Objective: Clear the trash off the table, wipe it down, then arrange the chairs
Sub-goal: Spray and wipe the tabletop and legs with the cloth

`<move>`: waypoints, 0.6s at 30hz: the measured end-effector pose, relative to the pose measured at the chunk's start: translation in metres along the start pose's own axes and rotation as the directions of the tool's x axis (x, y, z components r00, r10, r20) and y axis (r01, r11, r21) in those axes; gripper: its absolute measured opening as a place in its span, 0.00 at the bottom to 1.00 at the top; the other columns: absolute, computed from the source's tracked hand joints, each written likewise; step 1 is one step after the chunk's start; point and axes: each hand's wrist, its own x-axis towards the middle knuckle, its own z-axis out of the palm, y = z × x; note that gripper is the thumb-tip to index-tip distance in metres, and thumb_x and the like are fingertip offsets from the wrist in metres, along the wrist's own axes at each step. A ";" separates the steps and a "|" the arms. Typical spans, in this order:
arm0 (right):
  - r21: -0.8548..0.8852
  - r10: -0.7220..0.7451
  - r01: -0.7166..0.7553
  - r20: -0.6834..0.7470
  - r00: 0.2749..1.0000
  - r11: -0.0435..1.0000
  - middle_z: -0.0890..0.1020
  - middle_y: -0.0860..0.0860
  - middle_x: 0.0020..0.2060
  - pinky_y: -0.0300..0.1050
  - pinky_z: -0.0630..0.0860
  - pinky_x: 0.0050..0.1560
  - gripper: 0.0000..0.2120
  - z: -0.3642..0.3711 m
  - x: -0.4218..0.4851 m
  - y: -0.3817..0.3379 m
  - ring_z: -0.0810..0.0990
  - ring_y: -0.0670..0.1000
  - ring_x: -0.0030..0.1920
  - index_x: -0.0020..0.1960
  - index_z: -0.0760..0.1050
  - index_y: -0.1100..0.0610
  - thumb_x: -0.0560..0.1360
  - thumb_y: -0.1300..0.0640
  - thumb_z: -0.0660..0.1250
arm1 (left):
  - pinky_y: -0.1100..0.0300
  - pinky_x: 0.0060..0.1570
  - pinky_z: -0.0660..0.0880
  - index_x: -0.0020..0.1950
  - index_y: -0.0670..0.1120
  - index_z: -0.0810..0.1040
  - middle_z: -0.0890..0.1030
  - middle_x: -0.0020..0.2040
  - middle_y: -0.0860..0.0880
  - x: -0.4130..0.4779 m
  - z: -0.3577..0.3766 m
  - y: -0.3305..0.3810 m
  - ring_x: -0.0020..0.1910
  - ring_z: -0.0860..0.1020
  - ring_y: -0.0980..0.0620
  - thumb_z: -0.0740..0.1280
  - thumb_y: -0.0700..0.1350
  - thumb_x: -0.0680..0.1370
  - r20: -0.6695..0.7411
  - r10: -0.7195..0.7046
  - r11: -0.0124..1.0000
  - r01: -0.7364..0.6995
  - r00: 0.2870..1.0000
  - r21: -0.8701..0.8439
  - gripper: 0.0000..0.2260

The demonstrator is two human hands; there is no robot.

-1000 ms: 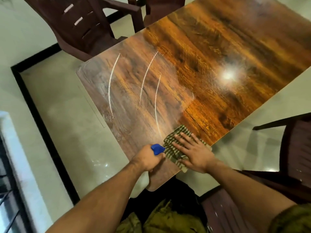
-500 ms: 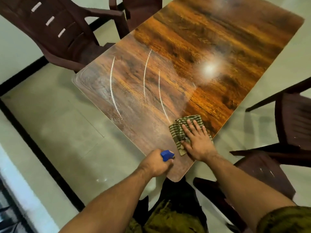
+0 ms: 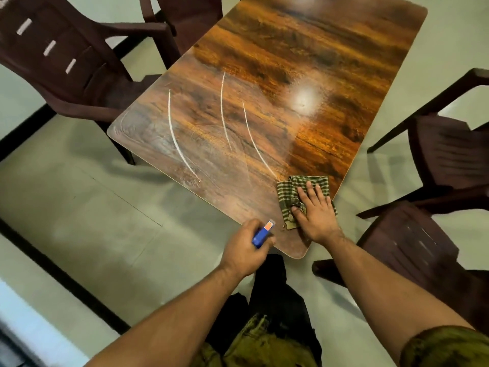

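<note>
A glossy wood-grain table fills the middle of the view, with three curved white streaks on its near half. My right hand lies flat on a green checked cloth near the table's near right edge, fingers spread over it. My left hand grips a small blue spray bottle with an orange patch near its tip, just at the near corner of the table. The rest of the bottle is hidden inside my fist.
Dark brown plastic chairs stand around the table: one at the far left, another behind it, and two on the right. The pale tiled floor carries a black border strip on the left.
My right hand has slid the cloth rightwards along the near edge of the table. The left hand with the bottle has dropped back towards the near corner. My view has shifted, showing more chairs.
</note>
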 end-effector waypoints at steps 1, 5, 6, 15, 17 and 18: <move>0.005 -0.003 0.003 0.013 1.000 1.000 0.43 0.48 0.81 0.55 0.39 0.78 0.31 -0.002 -0.002 0.003 0.40 0.51 0.80 0.82 0.48 0.46 0.83 0.39 0.52 | 0.52 0.37 0.74 0.44 0.50 0.75 0.77 0.36 0.51 -0.003 -0.001 -0.003 0.34 0.75 0.52 0.71 0.55 0.76 -0.036 -0.014 0.994 0.010 0.999 -0.110 0.11; 0.035 0.054 -0.055 0.040 0.998 0.998 0.43 0.47 0.81 0.56 0.41 0.78 0.30 -0.003 -0.005 0.001 0.40 0.52 0.80 0.82 0.48 0.46 0.83 0.39 0.51 | 0.56 0.34 0.69 0.34 0.50 0.70 0.72 0.28 0.52 -0.013 0.003 -0.013 0.28 0.68 0.51 0.69 0.51 0.76 0.036 -0.172 0.984 0.173 0.984 -0.033 0.14; 0.028 0.063 -0.064 0.044 0.997 0.998 0.42 0.47 0.81 0.57 0.40 0.78 0.31 -0.001 -0.005 -0.002 0.39 0.52 0.80 0.82 0.48 0.46 0.83 0.39 0.51 | 0.56 0.35 0.70 0.35 0.51 0.71 0.73 0.30 0.53 -0.014 0.005 -0.015 0.29 0.70 0.51 0.69 0.52 0.76 0.049 -0.181 0.983 0.182 0.982 -0.009 0.13; 0.089 0.290 -0.287 -0.031 0.956 0.954 0.41 0.52 0.81 0.58 0.42 0.79 0.31 -0.005 0.007 -0.008 0.39 0.54 0.80 0.82 0.47 0.50 0.83 0.38 0.46 | 0.57 0.37 0.72 0.39 0.50 0.75 0.75 0.32 0.53 -0.006 0.006 -0.024 0.31 0.71 0.51 0.69 0.55 0.73 0.087 -0.242 0.966 0.248 0.966 -0.076 0.10; 0.037 0.325 -0.324 -0.050 0.944 0.945 0.35 0.55 0.79 0.61 0.38 0.78 0.33 0.009 0.007 -0.034 0.35 0.58 0.79 0.82 0.40 0.50 0.83 0.37 0.43 | 0.56 0.39 0.74 0.41 0.53 0.77 0.77 0.33 0.55 -0.001 0.005 -0.023 0.32 0.73 0.53 0.70 0.56 0.72 0.096 -0.211 0.971 0.220 0.973 -0.093 0.07; -0.024 0.231 -0.233 -0.058 0.971 0.972 0.34 0.55 0.79 0.60 0.35 0.77 0.33 0.021 0.001 -0.048 0.33 0.58 0.79 0.81 0.38 0.49 0.82 0.37 0.41 | 0.56 0.38 0.74 0.41 0.56 0.78 0.78 0.33 0.55 0.003 0.004 -0.022 0.32 0.73 0.53 0.70 0.56 0.72 0.093 -0.214 0.969 0.223 0.972 -0.105 0.05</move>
